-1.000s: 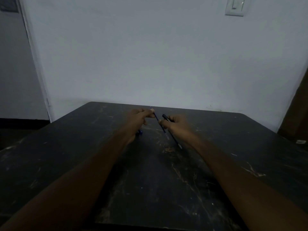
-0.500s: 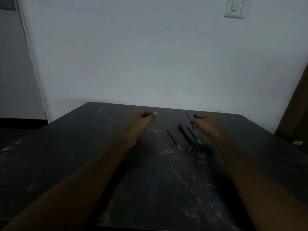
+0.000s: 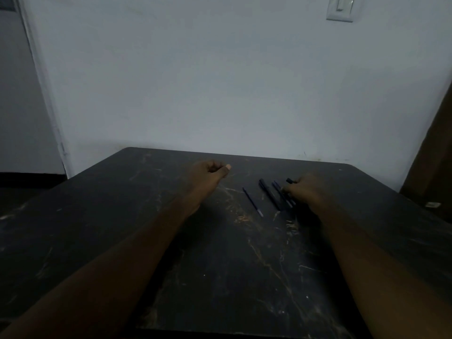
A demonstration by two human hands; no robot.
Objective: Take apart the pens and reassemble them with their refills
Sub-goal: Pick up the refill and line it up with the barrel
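Right hand (image 3: 305, 192) is coming down beside the pens (image 3: 270, 195).
It is pinching a black piece (image 3: 289, 180); pens are pointing at the table's (image 3: 122, 216) far edge; left hand (image 3: 210, 174) curled, grip unclear.

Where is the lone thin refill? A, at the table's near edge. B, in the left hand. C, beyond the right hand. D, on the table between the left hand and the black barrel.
D: the refill lies flat on the table, left hand to one side, black barrel to the other.

No legible txt, labels, brands or nos. on pens (image 3: 270, 197), table (image 3: 220, 265) or wall switch (image 3: 340, 8)
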